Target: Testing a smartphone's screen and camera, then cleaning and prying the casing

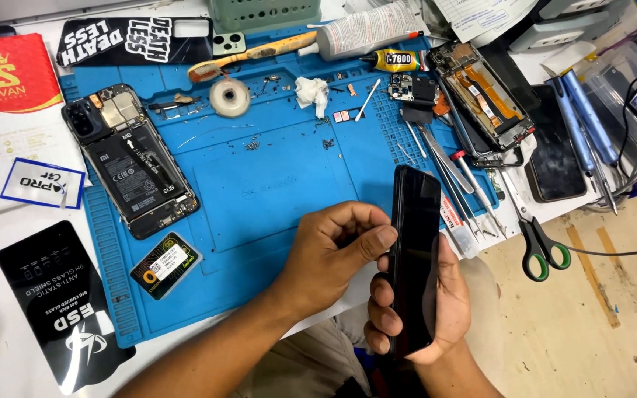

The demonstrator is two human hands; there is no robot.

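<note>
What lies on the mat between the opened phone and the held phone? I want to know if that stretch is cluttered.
In the head view, mostly bare blue mat separates the opened phone from the black phone; only tiny specks.

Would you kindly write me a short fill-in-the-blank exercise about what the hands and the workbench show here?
1. The right hand holds a black phone standing on its ____ edge.
2. The left hand presses its ____ against the phone's side.
3. The opened phone lies on a ____ work mat.
4. The scissors have black and ____ handles.

Missing words: long; thumb; blue; green
</note>
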